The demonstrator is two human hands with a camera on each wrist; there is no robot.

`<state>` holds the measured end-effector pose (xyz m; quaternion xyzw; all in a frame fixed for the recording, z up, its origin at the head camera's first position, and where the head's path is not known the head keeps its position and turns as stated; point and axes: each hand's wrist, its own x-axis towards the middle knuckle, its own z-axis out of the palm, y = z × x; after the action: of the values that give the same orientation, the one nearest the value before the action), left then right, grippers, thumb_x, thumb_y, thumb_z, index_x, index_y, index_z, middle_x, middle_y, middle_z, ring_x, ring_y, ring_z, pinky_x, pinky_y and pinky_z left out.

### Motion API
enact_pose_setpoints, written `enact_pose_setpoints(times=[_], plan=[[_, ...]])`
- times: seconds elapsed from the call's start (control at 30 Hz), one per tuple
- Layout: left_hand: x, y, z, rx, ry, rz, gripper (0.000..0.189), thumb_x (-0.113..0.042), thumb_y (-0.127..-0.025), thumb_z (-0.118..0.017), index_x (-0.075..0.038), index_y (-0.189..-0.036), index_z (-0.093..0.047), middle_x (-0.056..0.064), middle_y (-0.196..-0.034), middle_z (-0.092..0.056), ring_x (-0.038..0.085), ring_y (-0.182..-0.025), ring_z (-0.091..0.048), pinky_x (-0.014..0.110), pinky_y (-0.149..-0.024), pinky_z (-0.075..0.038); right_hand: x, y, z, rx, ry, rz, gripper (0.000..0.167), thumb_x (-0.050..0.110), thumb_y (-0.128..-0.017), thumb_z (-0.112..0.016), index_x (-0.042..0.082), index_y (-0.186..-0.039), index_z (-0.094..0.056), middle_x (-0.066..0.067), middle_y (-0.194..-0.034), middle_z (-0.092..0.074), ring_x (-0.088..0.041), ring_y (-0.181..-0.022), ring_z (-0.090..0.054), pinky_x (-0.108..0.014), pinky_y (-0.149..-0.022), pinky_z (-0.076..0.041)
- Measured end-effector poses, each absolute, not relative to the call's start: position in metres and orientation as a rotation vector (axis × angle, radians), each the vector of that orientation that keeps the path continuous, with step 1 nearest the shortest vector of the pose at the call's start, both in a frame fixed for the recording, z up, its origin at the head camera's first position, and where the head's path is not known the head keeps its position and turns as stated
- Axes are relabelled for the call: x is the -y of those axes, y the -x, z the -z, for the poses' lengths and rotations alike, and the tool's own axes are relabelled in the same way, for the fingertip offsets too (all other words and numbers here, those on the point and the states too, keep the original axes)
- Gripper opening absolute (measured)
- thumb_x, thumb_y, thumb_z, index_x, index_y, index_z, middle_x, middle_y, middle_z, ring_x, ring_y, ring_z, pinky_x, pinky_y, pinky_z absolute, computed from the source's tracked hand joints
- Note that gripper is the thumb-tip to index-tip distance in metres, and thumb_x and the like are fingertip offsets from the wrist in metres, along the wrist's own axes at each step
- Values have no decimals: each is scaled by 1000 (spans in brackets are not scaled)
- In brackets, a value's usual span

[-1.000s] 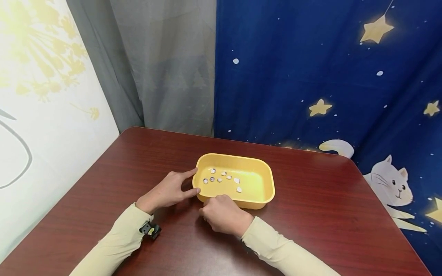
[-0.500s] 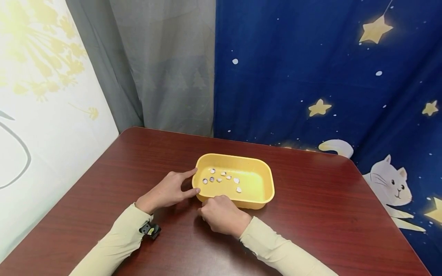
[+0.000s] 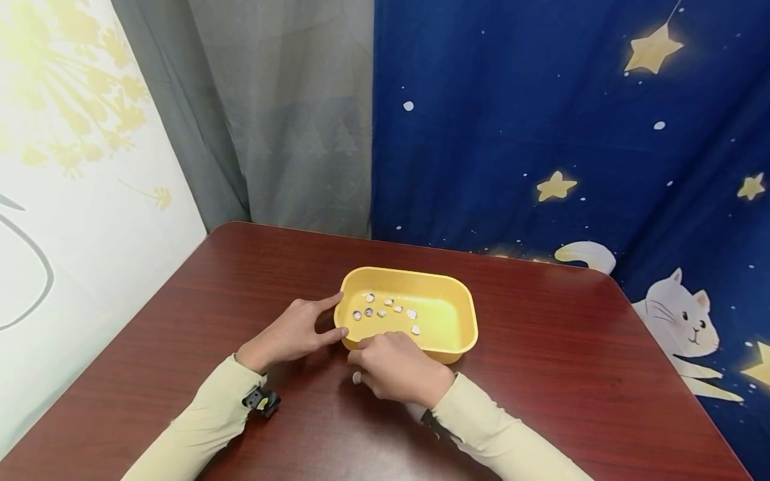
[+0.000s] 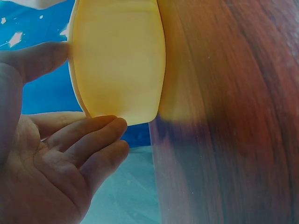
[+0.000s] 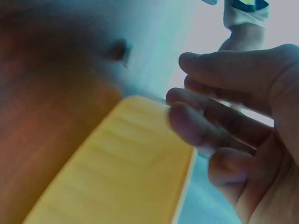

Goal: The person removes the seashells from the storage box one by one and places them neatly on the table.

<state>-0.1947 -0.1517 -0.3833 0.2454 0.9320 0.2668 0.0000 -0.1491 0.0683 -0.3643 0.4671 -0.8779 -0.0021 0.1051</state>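
Yellow tub (image 3: 442, 322) is braced, I judge, by the left hand (image 3: 289, 339), thumb and forefinger spread against its left end. The right hand's (image 3: 402, 369) fingers curl loosely by the near wall, seemingly pinching nothing; a pale piece (image 3: 357, 377) shows just beside them, airborne or on the table (image 3: 541, 347), I can't tell. Eight small bits (image 3: 412, 314) lie inside the tub, which sits on that table. I read this as releasing or catching one piece; next calls for tracking where it rests.
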Motion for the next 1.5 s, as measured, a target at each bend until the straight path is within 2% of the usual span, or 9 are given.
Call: enact_pose_setpoints(times=[0.23,0.33,0.5,0.93,1.1,1.23,1.5], plan=[[152,194,383,-2933,-779,-845,73,-42,-92,-70,0,-148,-48,10,-90,-73,16,-86,-63,38,-88,-53,-87,161,347,2579,-1332,-185,13,19,-81,-81,18,-92,-76,8,-82,-71,-8,-74,-66,-27,-68,-55],[152,194,383,-2943,-791,-851,72,-41,-92,-70,0,-147,-49,17,-110,-74,20,-101,-68,43,-94,-54,-97,170,344,2577,-1286,-272,14,17,-81,-81,16,-94,-77,5,-86,-75,-10,-78,-69,-29,-72,-56],[152,194,384,-2947,-808,-852,71,-40,-92,-69,0,-146,-50,19,-138,-63,23,-116,-66,47,-100,-52,-115,188,348,2644,-1160,-372,16,16,-81,-82,15,-97,-78,5,-91,-77,-14,-85,-72,-31,-77,-58],[152,193,384,-2936,-779,-872,72,-40,-91,-71,-1,-148,-48,19,-138,-63,25,-123,-64,48,-102,-51,-141,220,373,2806,-951,-378,11,11,-77,-79,16,-86,-78,8,-76,-71,-12,-73,-63,-27,-62,-49],[151,193,384,-2928,-784,-869,71,-39,-92,-70,0,-148,-48,18,-141,-61,25,-122,-64,48,-103,-51,-147,226,380,2861,-908,-360,8,12,-77,-79,17,-81,-76,8,-73,-68,-8,-71,-59,-26,-62,-48],[151,193,384,-2923,-779,-867,72,-39,-92,-70,0,-148,-48,18,-142,-60,24,-122,-64,48,-103,-51,-150,229,383,2884,-895,-348,8,15,-77,-82,18,-84,-77,7,-73,-67,-9,-71,-59,-26,-62,-48],[151,193,383,-2918,-771,-859,73,-40,-92,-70,-1,-148,-47,18,-135,-65,19,-109,-64,47,-101,-52,-149,231,387,2934,-873,-324,9,15,-77,-81,21,-81,-75,11,-65,-56,-10,-67,-53,-26,-57,-43]])
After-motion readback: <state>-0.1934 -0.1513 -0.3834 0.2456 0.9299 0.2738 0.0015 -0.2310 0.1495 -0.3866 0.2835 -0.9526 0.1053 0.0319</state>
